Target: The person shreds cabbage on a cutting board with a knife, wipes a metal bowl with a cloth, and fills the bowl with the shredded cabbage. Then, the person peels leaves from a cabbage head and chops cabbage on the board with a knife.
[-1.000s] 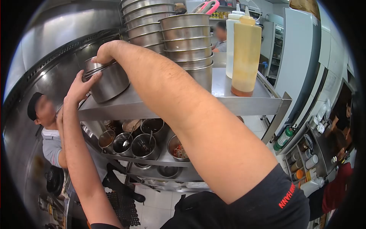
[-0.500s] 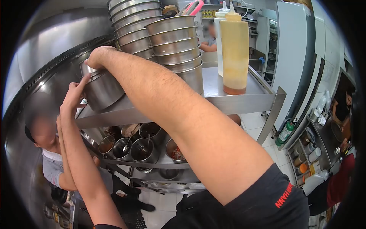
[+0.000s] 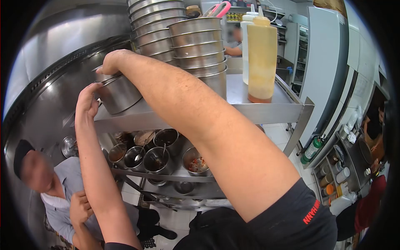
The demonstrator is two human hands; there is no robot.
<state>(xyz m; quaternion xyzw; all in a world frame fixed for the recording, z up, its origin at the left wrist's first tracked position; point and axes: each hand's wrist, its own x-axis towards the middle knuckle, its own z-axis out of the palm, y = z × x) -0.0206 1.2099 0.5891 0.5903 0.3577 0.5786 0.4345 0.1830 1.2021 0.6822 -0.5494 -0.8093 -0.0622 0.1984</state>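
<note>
On the left of the steel top shelf sits a metal pot [image 3: 121, 96], with part of a second metal pot [image 3: 109, 76] showing above its rim. My left hand [image 3: 87, 99] is against the near left side of the lower pot, its fingertips at the rim. Over the upper pot's edge, my right hand [image 3: 113, 61] curls its fingers, partly hidden behind the wrist. My right forearm crosses in front of tall stacks of nested metal pots [image 3: 196, 46].
Two squeeze bottles, one yellowish [image 3: 261, 62], stand right of the stacks. Sauce containers [image 3: 158, 160] fill the shelf below. A co-worker [image 3: 62, 187] in grey is close beside my left arm. A green cylinder [image 3: 311, 150] stands on the floor at right.
The co-worker on the left has shifted lower and nearer, a bent hand now showing beside my left forearm. Less of the upper pot shows. The whole view has shifted slightly.
</note>
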